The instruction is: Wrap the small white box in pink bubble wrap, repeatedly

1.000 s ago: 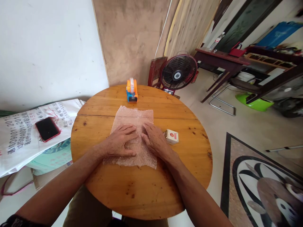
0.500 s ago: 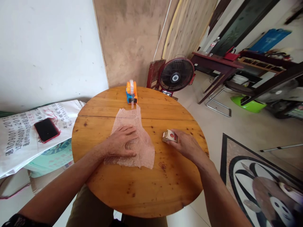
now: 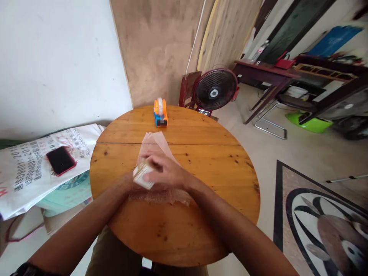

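Observation:
A small white and tan box [image 3: 143, 174] is gripped by my right hand [image 3: 169, 170], which is closed around its right end. The box is slightly blurred and held tilted over the bubble wrap. Behind the box and my right hand, my left hand [image 3: 128, 181] is mostly covered; its fingers are hidden. A pinkish, see-through sheet of bubble wrap [image 3: 155, 142] lies on the round wooden table [image 3: 207, 165] beneath both hands, its far end narrow and partly folded.
At the table's far edge stands an orange and blue tape dispenser [image 3: 160, 112]. A fan [image 3: 215, 90] is behind the table. To the left, a phone [image 3: 61, 160] rests on a white printed sack [image 3: 86, 140]. A dark red desk [image 3: 267, 71] is farther back on the right.
My right hand has carried the box leftward from the bare tabletop to over the bubble wrap, now covering my left hand. The wrap's far right corner has come away from the tape dispenser.

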The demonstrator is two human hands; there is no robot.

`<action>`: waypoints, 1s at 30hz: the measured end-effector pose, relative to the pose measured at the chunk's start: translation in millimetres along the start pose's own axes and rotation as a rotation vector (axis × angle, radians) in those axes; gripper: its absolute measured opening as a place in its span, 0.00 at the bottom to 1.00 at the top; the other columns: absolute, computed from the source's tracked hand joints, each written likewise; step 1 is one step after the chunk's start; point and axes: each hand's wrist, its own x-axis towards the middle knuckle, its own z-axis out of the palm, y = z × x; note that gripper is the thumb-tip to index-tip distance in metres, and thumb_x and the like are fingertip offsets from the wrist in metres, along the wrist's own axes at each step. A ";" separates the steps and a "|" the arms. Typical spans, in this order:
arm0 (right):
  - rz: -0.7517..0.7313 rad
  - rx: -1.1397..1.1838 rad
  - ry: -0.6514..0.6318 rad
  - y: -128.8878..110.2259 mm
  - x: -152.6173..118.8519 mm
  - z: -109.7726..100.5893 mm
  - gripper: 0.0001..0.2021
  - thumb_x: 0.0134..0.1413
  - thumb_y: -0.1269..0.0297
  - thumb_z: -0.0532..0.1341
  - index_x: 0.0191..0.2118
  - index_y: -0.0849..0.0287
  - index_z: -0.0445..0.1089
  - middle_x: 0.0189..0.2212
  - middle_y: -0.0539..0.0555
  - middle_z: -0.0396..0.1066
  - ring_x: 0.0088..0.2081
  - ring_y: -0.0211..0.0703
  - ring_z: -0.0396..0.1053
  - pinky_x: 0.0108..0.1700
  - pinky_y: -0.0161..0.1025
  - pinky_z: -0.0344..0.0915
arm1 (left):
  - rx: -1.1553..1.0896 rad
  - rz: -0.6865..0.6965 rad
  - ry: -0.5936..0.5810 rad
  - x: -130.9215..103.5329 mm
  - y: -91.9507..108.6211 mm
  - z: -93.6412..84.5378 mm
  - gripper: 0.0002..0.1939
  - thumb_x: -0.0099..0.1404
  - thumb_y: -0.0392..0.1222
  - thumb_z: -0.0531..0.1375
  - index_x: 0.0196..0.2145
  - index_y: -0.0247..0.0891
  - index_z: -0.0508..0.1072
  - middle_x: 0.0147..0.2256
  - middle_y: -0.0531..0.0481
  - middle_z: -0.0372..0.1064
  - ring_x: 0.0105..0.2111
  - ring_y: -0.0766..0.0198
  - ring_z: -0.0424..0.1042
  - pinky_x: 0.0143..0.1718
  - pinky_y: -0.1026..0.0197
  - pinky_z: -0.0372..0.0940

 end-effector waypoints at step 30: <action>0.092 -0.801 0.101 46.6 -26.4 -35.2 0.17 0.46 0.69 0.66 0.45 0.59 0.70 0.40 0.56 0.75 0.40 0.48 0.69 0.41 0.40 0.62 | 0.084 -0.063 -0.101 -2.5 -26.0 -18.5 0.30 0.52 0.35 0.58 0.55 0.38 0.71 0.62 0.40 0.62 0.64 0.43 0.56 0.65 0.38 0.50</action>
